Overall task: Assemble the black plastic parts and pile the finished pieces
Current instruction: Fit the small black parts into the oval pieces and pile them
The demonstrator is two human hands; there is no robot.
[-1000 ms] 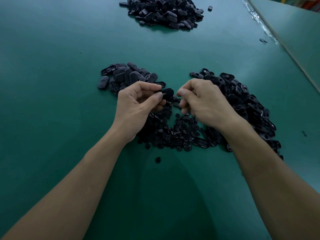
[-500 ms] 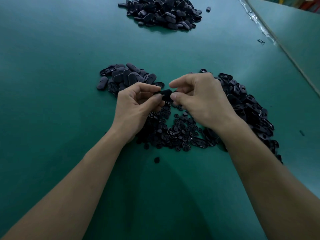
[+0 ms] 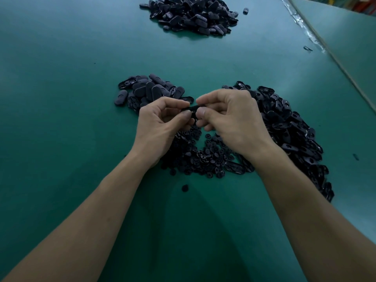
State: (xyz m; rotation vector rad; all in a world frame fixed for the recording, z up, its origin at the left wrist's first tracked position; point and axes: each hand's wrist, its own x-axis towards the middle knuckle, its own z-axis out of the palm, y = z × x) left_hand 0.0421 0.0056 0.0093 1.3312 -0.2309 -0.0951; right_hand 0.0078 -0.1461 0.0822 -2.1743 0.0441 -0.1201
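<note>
Low in the middle of the frame a lone small round piece (image 3: pixel 184 188) lies on the green bench (image 3: pixel 61 78), just in front of a heap of small round parts (image 3: pixel 205 157). Above that heap the left hand (image 3: pixel 160 123) and the right hand (image 3: pixel 232 119) meet, each with thumb and forefinger curled and pinching one end of a single black part (image 3: pixel 192 108) between them. Beyond the left hand sits a small pile of closed oval pieces (image 3: pixel 150 90), a long heap of open oval shells (image 3: pixel 289 129) runs down the right side, and a larger pile of black pieces (image 3: pixel 193 15) lies at the top centre.
</note>
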